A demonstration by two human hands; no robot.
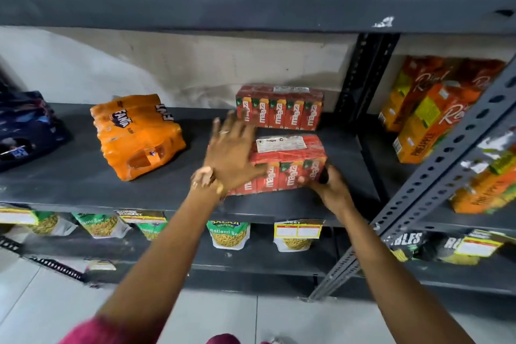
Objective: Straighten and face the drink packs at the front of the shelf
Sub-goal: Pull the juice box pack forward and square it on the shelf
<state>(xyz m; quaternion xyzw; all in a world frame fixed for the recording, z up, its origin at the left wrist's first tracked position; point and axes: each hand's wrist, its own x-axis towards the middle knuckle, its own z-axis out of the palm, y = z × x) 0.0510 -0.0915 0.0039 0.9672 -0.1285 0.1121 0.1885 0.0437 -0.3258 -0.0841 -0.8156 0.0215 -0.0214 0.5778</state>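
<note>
1. Shelf (pixel 83 184) of dark grey metal fills the head view, and the front Maaza pack (pixel 290 165), a shrink-wrapped red block of small cartons, sits near its front edge, slightly skewed, its right end turned toward the person.
2. Left hand (pixel 231 153) lies flat and spread on the left end of the front Maaza pack, fingers apart and blurred, pressing rather than gripping; a bracelet (pixel 206 179) circles the wrist.
3. Right hand (pixel 326 184) cups the pack's lower right corner, fingers curled against its front face and side, so it is closed loosely on the pack.
4. Rear Maaza pack (pixel 280 107) stands directly behind the front Maaza pack, apart from it, near the back wall.
5. Orange Fanta pack (pixel 138 134) lies tilted to the left of the front Maaza pack, well apart from it.
6. Tall juice cartons (pixel 435 109) lean to the right of the front Maaza pack, beyond the slotted upright (pixel 360 75).
7. Snack pouches (pixel 227 233) hang on the level below the front Maaza pack.
</note>
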